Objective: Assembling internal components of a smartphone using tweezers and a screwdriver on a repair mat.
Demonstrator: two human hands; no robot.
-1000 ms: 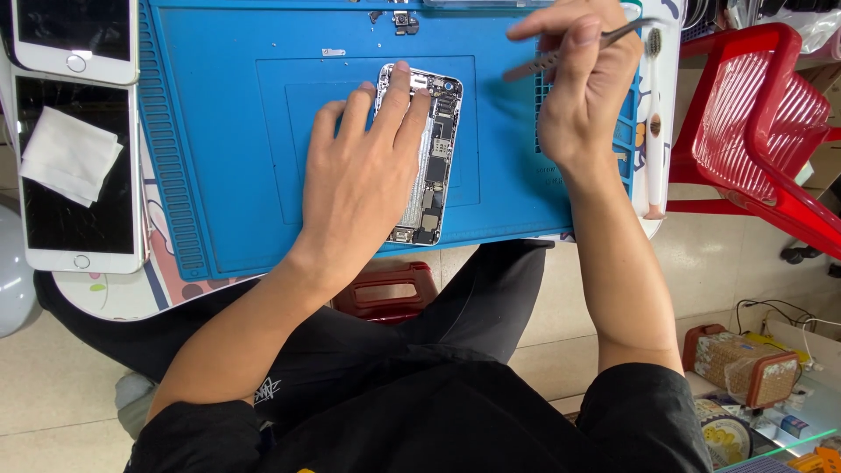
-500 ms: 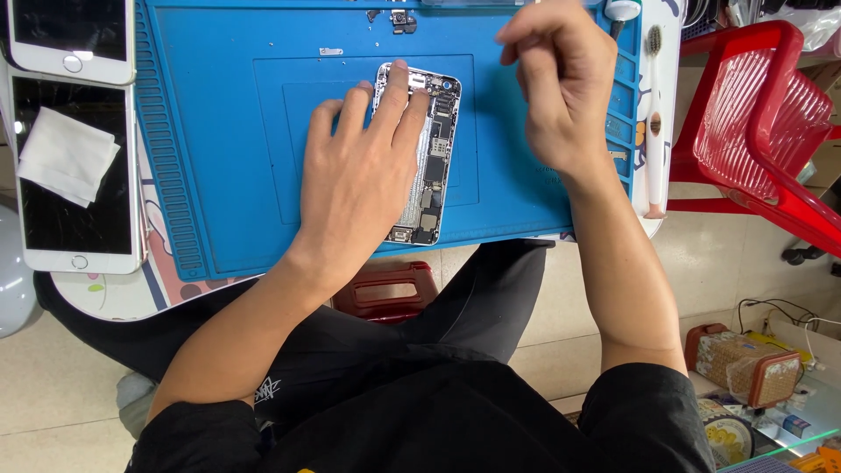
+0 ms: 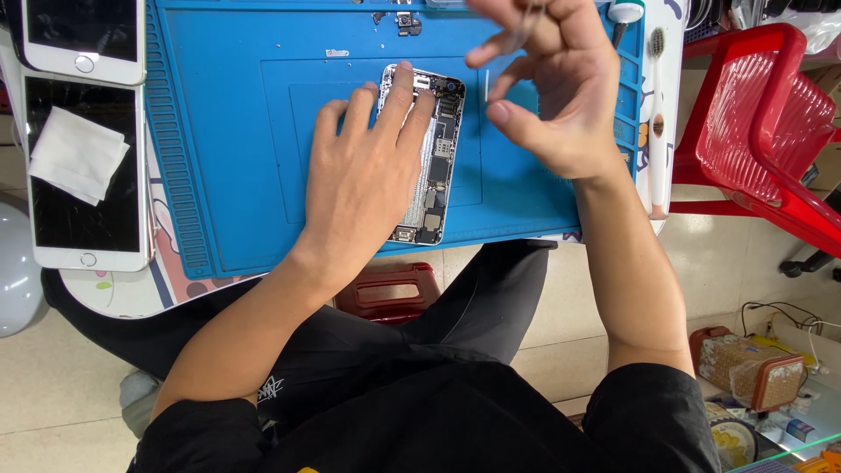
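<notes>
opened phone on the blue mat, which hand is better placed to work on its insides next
Probably the right hand: it is raised free beside the opened phone, pinching a thin blurred tool. The left hand lies flat on the phone, pinning it to the blue mat.

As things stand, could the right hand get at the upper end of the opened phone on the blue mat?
Probably yes. The right hand is raised just beside the opened phone, whose upper right part lies bare on the blue mat. The left hand covers only its left side.
</notes>
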